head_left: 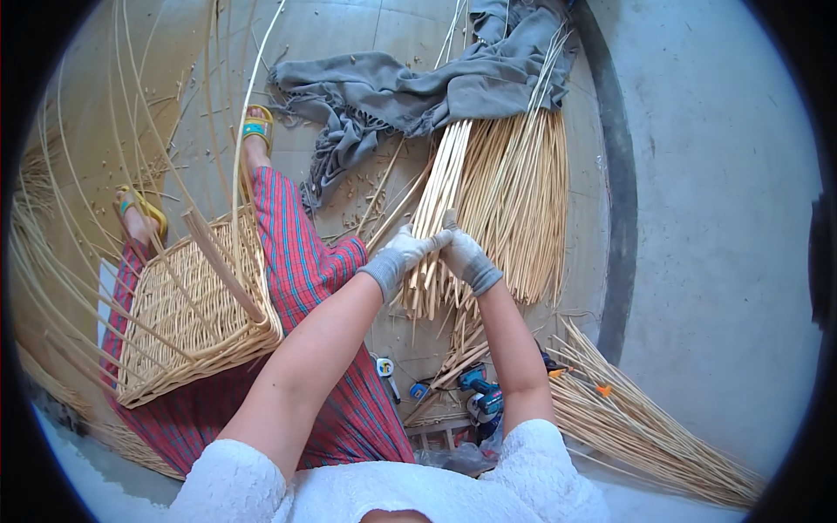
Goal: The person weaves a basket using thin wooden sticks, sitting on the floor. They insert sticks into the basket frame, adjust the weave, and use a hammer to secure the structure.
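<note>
Both my hands, in white gloves with grey cuffs, are together on the bundle of pale canes (445,174) in front of me. My left hand (406,254) grips canes from the left, and my right hand (463,256) is closed on them just beside it. A wider bundle of thin rods (523,200) lies behind and to the right, its upper part hidden under a grey fringed cloth (392,83). A partly woven wicker basket (183,305) with long upright stakes rests on my legs at the left, over red checked trousers (288,227).
Below my hands lie a tape measure (385,376), a small blue object (419,390) and a teal power tool (478,388). Another rod bundle (654,427) spreads to the lower right. More canes lie at the far left. A dark curved band (619,218) crosses the floor on the right.
</note>
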The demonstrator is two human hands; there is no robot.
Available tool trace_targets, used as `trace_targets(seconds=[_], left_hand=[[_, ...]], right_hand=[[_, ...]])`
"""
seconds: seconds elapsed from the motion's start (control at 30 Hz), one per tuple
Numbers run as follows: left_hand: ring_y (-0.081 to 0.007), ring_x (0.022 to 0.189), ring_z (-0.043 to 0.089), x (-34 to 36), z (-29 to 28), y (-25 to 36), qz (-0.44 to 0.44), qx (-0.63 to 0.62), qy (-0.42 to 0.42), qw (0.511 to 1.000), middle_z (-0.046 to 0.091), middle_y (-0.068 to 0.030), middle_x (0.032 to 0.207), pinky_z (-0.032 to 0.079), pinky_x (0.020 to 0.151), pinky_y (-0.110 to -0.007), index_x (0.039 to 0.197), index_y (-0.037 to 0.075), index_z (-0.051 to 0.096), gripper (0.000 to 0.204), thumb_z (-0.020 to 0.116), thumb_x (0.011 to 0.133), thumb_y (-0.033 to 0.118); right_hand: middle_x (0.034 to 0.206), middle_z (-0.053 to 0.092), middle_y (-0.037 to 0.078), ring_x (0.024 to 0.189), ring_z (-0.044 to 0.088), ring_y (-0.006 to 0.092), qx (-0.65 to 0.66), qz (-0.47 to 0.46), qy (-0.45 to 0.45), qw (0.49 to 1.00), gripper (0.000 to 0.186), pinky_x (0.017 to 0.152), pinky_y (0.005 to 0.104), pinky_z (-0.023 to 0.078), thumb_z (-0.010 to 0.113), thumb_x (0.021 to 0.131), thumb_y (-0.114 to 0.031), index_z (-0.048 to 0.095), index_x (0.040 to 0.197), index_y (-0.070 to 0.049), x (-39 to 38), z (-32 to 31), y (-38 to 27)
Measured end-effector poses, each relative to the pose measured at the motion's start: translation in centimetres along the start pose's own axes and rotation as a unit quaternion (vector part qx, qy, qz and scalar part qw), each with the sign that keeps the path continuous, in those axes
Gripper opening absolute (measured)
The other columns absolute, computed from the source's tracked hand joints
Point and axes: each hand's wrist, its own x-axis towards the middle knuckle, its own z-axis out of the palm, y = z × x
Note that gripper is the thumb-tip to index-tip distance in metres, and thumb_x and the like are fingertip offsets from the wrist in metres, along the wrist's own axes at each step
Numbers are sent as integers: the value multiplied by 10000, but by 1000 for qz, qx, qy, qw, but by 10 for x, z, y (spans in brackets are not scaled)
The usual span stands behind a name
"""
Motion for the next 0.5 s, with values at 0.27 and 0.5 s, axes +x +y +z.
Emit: trace_targets(seconds=[0.27, 0.5], left_hand=[[-245, 768, 737, -9, 23, 23, 41, 0, -29, 999, 744, -163, 971, 628, 714, -367, 1162, -28, 673, 490, 867, 789, 224], [-252, 645, 712, -13, 20, 31, -30, -12, -64, 997, 710, -141, 832, 621, 589, -370, 1080, 3, 673, 371, 828, 853, 253]], right_hand=[[1441, 580, 222, 1305, 605, 297, 175, -208, -60, 960, 756, 1036, 437, 555, 491, 1042, -542, 363, 1559, -6, 89, 2, 70], [1393, 624, 92, 1322, 540, 353, -705, -187, 185, 659, 610, 1196, 593, 240, 540, 981, -572, 553, 1485, -230, 146, 66, 15]])
